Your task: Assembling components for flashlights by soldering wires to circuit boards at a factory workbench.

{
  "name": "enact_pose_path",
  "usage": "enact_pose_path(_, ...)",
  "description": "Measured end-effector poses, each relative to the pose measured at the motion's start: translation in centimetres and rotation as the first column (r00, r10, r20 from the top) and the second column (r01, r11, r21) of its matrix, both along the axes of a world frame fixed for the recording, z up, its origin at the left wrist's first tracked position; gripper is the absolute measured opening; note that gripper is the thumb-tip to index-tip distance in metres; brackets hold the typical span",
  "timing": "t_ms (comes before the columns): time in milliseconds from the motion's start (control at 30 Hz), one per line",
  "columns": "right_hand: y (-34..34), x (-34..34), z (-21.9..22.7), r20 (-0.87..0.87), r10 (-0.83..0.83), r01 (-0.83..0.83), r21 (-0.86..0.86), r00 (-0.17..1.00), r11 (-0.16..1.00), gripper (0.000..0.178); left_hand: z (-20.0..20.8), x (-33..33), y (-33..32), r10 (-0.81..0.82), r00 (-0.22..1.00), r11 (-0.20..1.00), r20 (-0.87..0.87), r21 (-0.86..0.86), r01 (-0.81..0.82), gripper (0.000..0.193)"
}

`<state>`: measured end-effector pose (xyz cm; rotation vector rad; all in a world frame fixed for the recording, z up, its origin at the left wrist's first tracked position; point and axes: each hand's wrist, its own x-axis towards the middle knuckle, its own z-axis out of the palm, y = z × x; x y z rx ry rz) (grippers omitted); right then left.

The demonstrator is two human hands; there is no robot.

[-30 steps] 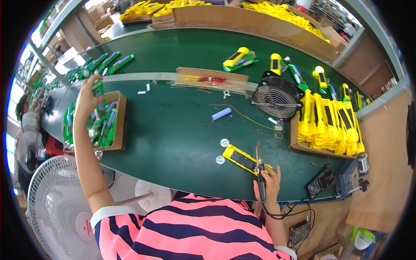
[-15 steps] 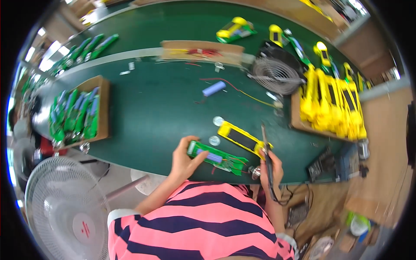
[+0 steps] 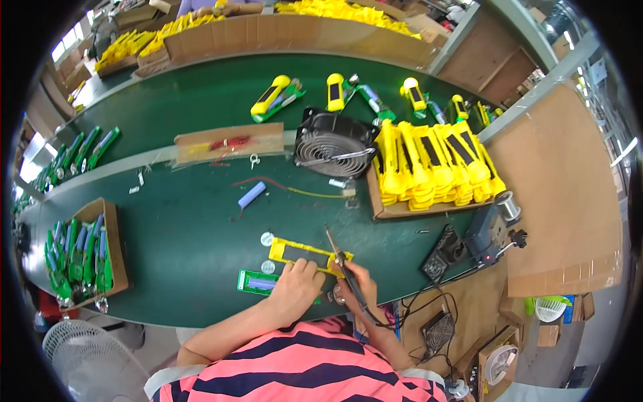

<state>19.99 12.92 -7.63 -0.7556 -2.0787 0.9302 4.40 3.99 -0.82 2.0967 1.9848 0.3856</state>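
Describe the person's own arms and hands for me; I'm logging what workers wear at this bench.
Both forearms are bare from above the elbow down. The left hand and the right hand wear no gloves, and no rings, watch or bands can be made out. The short sleeves belong to a shirt with pink and dark navy stripes, ending in pale cuffs at the upper arms.

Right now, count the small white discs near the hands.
2: upper disc left of the yellow housing; lower disc just below, beside the green part. The left hand may hide more.

A green circuit board (image 3: 258, 282) lies flat beside a yellow casing (image 3: 305, 253), soldering iron (image 3: 340, 260) angled above.
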Motion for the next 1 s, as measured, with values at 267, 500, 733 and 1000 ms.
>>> enact_pose_path(267,0.1,0.1,-0.8,-0.011,0.059,-0.059,0.027,0.998,0.998,0.043,-1.3,0.2,-0.6,-0.119,0.748,0.969,0.653,0.241,-0.056,0.013)
enact_pose_path(500,-0.6,-0.3,1.6,-0.093,0.107,-0.128,-0.261,0.99,0.957,0.037,1.3,-2.1,-3.0,0.188,0.231,0.853,0.955,-0.042,-0.52,0.012)
enact_pose_path(733,-0.2,1.2,2.7,-0.043,0.22,-0.222,-0.049,0.974,0.974,0.03,0.6,-6.3,-3.3,0.297,0.905,0.898,0.304,0.232,-0.373,0.002)
enact_pose_path(1000,-2.2,-0.1,3.2,-0.212,0.086,-0.161,-0.367,0.974,0.916,0.023,3.0,-6.0,-4.4,0.176,0.869,0.984,0.462,-0.048,-0.174,0.02)
